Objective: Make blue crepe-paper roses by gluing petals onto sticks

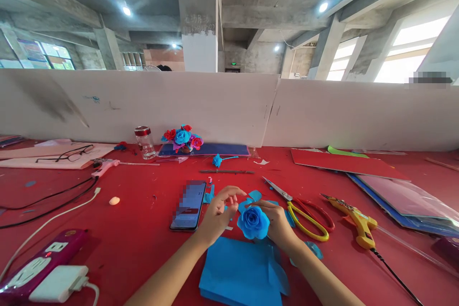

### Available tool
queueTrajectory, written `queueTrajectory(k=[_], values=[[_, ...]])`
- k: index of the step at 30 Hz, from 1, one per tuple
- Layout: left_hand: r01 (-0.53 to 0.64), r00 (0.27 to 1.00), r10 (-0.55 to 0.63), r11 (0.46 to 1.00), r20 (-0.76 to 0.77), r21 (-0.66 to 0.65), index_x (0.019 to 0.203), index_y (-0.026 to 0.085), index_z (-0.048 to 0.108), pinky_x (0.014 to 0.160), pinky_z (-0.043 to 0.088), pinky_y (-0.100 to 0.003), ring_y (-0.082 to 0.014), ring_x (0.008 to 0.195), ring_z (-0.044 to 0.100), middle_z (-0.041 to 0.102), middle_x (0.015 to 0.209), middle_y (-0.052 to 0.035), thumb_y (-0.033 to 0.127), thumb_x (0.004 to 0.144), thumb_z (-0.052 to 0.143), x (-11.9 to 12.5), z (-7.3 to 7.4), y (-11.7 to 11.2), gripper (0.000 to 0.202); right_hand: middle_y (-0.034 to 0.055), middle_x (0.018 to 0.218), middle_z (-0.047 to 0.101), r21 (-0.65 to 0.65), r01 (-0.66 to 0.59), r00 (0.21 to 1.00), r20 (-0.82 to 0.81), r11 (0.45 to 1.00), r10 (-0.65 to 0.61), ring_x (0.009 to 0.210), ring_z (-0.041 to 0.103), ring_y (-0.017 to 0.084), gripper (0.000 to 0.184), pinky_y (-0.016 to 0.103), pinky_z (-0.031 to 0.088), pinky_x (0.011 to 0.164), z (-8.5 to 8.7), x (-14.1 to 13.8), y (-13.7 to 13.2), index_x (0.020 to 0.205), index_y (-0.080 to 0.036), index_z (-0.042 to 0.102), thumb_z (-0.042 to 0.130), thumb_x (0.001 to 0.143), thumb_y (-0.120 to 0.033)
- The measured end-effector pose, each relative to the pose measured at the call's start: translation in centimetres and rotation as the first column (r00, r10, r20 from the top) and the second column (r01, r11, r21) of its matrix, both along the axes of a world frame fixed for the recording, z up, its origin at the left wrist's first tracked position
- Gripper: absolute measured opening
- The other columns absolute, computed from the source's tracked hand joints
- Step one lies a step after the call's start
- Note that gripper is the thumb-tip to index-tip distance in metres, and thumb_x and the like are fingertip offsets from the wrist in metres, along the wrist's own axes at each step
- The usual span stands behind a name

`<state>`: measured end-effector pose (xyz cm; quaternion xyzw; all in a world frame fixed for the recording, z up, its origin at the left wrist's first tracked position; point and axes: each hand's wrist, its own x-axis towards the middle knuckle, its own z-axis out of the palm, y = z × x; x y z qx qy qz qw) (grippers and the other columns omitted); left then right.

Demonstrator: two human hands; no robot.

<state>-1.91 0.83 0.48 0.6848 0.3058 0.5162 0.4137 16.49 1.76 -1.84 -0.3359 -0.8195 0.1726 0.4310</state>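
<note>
A blue foam rose (pixel 253 222) sits between my hands over the red table (pixel 143 229). My right hand (pixel 278 222) is curled round its right side and holds it. My left hand (pixel 217 213) hovers just left of the rose, fingers bent and pinched toward a small blue petal piece; whether they grip it I cannot make out. Loose blue petal scraps (pixel 255 195) lie just beyond the rose. A stack of blue foam sheets (pixel 240 272) lies under my wrists. A phone (pixel 189 204) rests left of my left hand.
Scissors (pixel 304 213) with yellow and red handles and a yellow glue gun (pixel 358 222) lie to the right. A power strip (pixel 43 260) with a charger is at front left. At the back stand a flower bouquet (pixel 182 138), a jar (pixel 145 142) and glasses (pixel 70 154). Coloured sheets (pixel 344 162) are stacked on the right.
</note>
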Motion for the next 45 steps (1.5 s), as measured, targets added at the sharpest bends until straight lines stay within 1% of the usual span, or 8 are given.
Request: queueTrajectory(k=[6,12,21,27,32,37,40,45], values=[[0.246,0.965,-0.242,0.969,0.104,-0.03,0.097,0.025,0.067,0.095,0.032,-0.035,-0.0196,0.11,0.044,0.054,0.114,-0.0056,0.024,0.081,0.054,-0.7,1.0,-0.6,0.02,0.0102,0.09,0.07,-0.036,-0.013,1.0,0.01,0.999,0.013,0.076,0.067,0.019,0.023,0.029,0.054,0.067,0.2,0.2,-0.2,0.092,-0.019,0.07,0.049,0.083,-0.021],[0.297,0.949,-0.297,0.955,0.103,0.015,0.09,0.026,0.067,0.096,0.032,-0.037,-0.0199,0.109,0.046,0.053,0.112,-0.0053,0.022,0.073,0.066,-0.5,0.9,-0.4,0.017,0.0085,0.085,0.071,-0.035,-0.044,0.999,0.012,0.998,0.044,0.075,0.065,0.018,0.022,0.029,0.053,0.067,0.8,0.0,-0.3,0.085,-0.019,0.071,0.049,0.083,-0.019],[0.105,0.988,-0.112,0.992,-0.108,-0.066,0.101,0.027,0.064,0.087,0.042,-0.034,-0.0191,0.099,0.052,0.055,0.113,-0.0049,0.029,0.08,0.057,-0.1,0.4,-0.1,0.022,0.0087,0.086,0.068,-0.076,-0.033,0.999,-0.012,0.997,0.033,0.075,0.063,0.018,0.02,0.028,0.05,0.068,-0.1,0.1,0.1,0.08,-0.018,0.068,0.048,0.083,-0.021],[0.064,0.982,-0.069,0.997,-0.177,-0.03,0.073,0.022,0.07,0.083,0.045,-0.03,-0.019,0.094,0.058,0.062,0.103,-0.0051,0.025,0.077,0.06,0.9,-0.5,0.2,0.011,0.0021,0.067,0.059,-0.159,-0.049,0.998,-0.042,0.986,0.043,0.059,0.054,0.013,0.017,0.023,0.044,0.057,-0.8,0.1,0.2,0.063,-0.017,0.059,0.052,0.078,-0.018],[0.067,0.987,-0.052,0.993,-0.155,0.098,0.073,0.02,0.07,0.074,0.047,-0.028,-0.0169,0.079,0.059,0.065,0.081,-0.0045,0.021,0.079,0.058,0.7,-0.8,0.2,0.013,-0.0002,0.066,0.057,-0.271,-0.069,0.991,-0.125,0.96,0.035,0.059,0.051,0.012,0.013,0.023,0.043,0.058,-1.3,0.0,0.0,0.06,-0.018,0.054,0.055,0.072,-0.013],[0.054,0.99,-0.036,0.989,-0.133,0.137,0.072,0.021,0.066,0.072,0.046,-0.027,-0.0152,0.074,0.057,0.064,0.076,-0.0029,0.026,0.08,0.056,1.0,-0.3,-0.4,0.014,0.0019,0.066,0.06,-0.425,-0.154,0.962,-0.271,0.892,0.037,0.063,0.053,0.014,0.017,0.026,0.045,0.061,-1.1,-0.9,-0.6,0.062,-0.017,0.06,0.06,0.073,-0.03],[0.076,0.996,-0.08,0.993,-0.041,-0.087,0.074,0.019,0.064,0.061,0.047,-0.025,-0.0129,0.061,0.056,0.06,0.068,-0.0006,0.032,0.078,0.058,1.5,0.2,-1.0,0.015,0.0027,0.064,0.062,-0.526,-0.291,0.924,-0.372,0.799,0.091,0.063,0.055,0.014,0.027,0.027,0.046,0.062,-0.5,-1.8,-1.2,0.063,-0.016,0.065,0.058,0.076,-0.039],[0.26,0.958,-0.165,0.845,0.234,-0.468,0.07,0.016,0.059,0.044,0.044,-0.024,-0.0087,0.04,0.047,0.049,0.049,0.0049,0.038,0.072,0.063,2.1,0.5,-1.3,0.023,0.0011,0.06,0.06,-0.652,-0.455,0.857,-0.506,0.607,0.098,0.056,0.054,0.01,0.029,0.024,0.046,0.059,-0.4,-2.3,-1.8,0.068,-0.015,0.069,0.064,0.072,-0.044]])
